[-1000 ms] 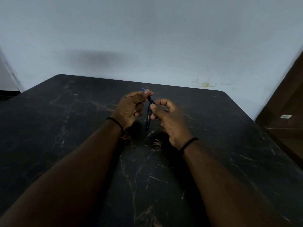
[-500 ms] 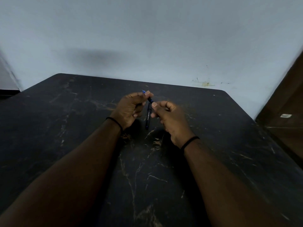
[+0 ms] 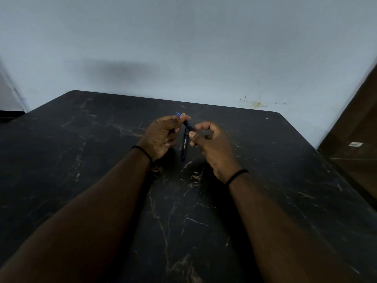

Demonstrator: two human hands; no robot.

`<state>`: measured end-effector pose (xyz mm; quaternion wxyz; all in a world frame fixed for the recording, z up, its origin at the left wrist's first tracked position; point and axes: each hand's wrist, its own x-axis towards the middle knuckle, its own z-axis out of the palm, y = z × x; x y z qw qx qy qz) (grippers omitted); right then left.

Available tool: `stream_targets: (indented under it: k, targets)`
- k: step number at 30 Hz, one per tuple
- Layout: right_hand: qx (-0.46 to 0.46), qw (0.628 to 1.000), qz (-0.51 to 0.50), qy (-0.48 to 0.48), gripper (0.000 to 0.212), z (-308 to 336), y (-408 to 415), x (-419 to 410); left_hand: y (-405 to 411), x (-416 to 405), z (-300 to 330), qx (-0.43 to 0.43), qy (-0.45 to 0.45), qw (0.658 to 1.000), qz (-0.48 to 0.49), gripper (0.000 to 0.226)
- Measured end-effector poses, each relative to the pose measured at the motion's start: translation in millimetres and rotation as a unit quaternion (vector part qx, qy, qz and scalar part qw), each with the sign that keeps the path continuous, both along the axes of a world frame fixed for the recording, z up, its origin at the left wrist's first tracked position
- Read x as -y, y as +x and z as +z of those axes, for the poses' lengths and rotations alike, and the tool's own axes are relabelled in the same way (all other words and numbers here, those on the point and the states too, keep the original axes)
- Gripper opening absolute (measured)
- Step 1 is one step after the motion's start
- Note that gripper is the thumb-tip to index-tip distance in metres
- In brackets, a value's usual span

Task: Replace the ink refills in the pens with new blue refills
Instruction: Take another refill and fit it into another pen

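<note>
Black marble table, pale wall, dark pen with blue tip

The table is black with thin tan and white veins running across it. Above the table the wall is pale blue-grey, with a yellowish stain near the table's far right corner. Over the table's middle, the held pen is black with a blue tip; the pen piece below it is dark with white lettering. Both wrists wear black bands.

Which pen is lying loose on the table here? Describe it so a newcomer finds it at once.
On the black marble table, look between the two hands. The loose pen lies flat there, dark with white lettering, pointing toward the viewer. The other pen is held off the table by both hands, its blue tip poking out.
</note>
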<state>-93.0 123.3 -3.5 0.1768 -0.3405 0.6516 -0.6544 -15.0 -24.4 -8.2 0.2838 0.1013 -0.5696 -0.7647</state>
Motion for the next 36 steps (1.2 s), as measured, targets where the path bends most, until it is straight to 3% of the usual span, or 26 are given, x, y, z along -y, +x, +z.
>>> stream_targets:
  k: [5,14,20,24,26,28,31,33,36]
  targets:
    - [-0.031,0.998,-0.028,0.052,0.036,-0.8,-0.6,0.6,-0.9,-4.6,2.2,0.004,-0.004,1.000,0.005,0.018]
    - [0.001,1.000,0.018,0.020,0.003,-0.7,-1.5,-1.7,1.2,-3.1,2.0,0.003,-0.005,1.000,0.000,0.026]
    - [-0.087,0.995,-0.013,0.054,0.027,-8.1,-6.3,3.7,1.0,-6.5,3.6,0.005,-0.007,1.000,0.012,0.018]
    - [-0.055,0.998,-0.017,0.021,0.012,-11.4,-8.2,5.3,0.7,-6.8,3.5,0.001,-0.005,1.000,0.003,0.025]
    - [-0.040,0.999,-0.023,0.010,0.024,-13.4,-7.7,5.2,0.2,-6.3,2.9,0.004,-0.011,1.000,0.001,0.027]
    - [-0.067,0.997,-0.031,0.038,0.033,-14.0,-7.1,5.7,0.2,-5.0,2.2,0.006,-0.013,1.000,0.000,0.026]
    - [-0.114,0.990,-0.031,0.079,0.025,-11.1,-5.9,5.4,0.9,-4.4,2.6,0.010,-0.015,1.000,0.004,0.021]
    - [-0.130,0.987,-0.032,0.088,0.039,-10.3,-5.4,5.1,0.8,-5.1,3.1,0.015,-0.014,1.000,0.010,0.019]
    - [-0.143,0.987,-0.037,0.058,0.027,-11.5,-6.5,6.6,0.9,-7.4,4.3,0.013,-0.004,1.000,0.012,0.019]
